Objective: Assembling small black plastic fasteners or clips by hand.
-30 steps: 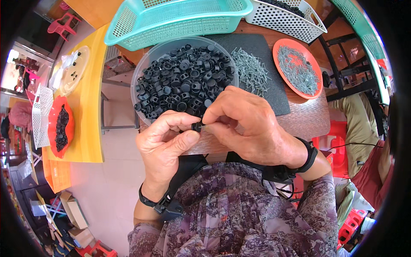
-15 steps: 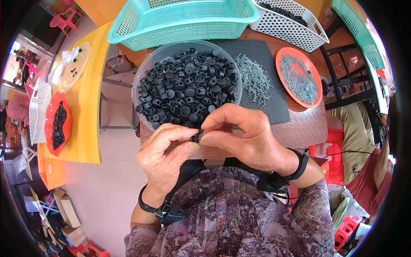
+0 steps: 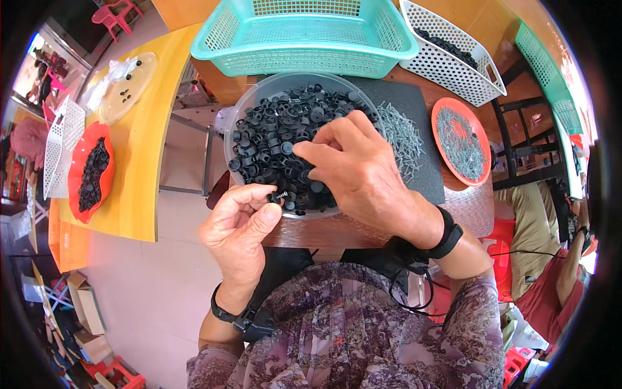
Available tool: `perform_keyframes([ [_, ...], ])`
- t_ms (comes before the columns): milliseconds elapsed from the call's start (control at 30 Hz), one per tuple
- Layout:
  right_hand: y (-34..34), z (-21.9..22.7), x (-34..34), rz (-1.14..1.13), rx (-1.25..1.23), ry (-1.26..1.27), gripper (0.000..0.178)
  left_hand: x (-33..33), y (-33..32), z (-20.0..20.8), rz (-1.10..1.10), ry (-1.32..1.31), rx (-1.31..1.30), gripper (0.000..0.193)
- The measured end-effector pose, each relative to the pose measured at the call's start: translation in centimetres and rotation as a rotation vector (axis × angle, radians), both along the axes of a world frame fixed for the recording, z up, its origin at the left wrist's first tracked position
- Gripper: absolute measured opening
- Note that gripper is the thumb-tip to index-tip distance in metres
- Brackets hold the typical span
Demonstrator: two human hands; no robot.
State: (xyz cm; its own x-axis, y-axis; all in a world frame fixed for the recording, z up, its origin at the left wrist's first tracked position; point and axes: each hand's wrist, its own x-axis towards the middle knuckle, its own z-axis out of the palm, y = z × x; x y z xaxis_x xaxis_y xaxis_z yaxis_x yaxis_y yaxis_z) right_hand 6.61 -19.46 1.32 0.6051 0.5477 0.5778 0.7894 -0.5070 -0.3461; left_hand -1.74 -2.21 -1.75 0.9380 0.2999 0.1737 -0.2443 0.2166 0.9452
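My left hand (image 3: 240,223) pinches a small black cord-lock part (image 3: 273,197) between thumb and fingertips, just in front of the tub. A coiled metal spring (image 3: 282,194) sticks out of that part toward the right. Over the round clear tub (image 3: 231,129) reaches my right hand (image 3: 356,168), thumb and forefinger apart, nothing visible between them. Its fingertips are close above the heaped black plastic parts (image 3: 272,133) and hide some of them. Beside the tub, a pile of silvery springs (image 3: 402,139) lies on a dark mat (image 3: 433,175).
An orange plate (image 3: 442,170) of springs stands at the right. Behind the tub are a turquoise basket (image 3: 311,65) and a white perforated basket (image 3: 447,71) with black parts. On the yellow table (image 3: 146,175) at left sits a red dish (image 3: 76,175) of black parts. Another person (image 3: 551,279) sits at right.
My right hand has left the left hand's fingertips and moved up over the tub. The left hand still holds the black part, its spring now showing. The whole view has shifted slightly.
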Motion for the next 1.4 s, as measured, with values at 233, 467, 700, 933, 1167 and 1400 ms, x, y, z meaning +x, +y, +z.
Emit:
perform_keyframes([
  [233, 1.0, 0.2, 1.0, 0.084, -0.106, -0.056, 0.022, 0.3, 0.2, 0.3, -0.027, 0.004, -0.029, 0.023],
  [467, 0.8, 1.1, -0.3, 0.11, 0.061, 0.011, 0.024, 1.5, -0.6, 1.6, -0.092, -0.054, -0.138, 0.022],
  [700, 0.5, 1.1, -2.5, 0.049, 0.339, 0.421, 0.023, 1.7, -1.4, 1.4, -0.157, -0.012, -0.237, 0.022],
  [933, -0.4, 0.6, -3.5, 0.042, 0.67, 0.785, 0.023, 1.4, -2.0, 2.3, -0.182, 0.012, -0.276, 0.024],
  [1167, -1.5, 1.0, -3.1, 0.147, 0.909, 1.191, 0.023, 0.9, -2.3, 2.6, -0.123, -0.022, -0.012, 0.025],
  [1400, -1.4, 0.1, -3.0, 0.232, 1.038, 1.275, 0.025, 0.9, -2.7, 2.8, -0.084, -0.094, 0.168, 0.021],
])
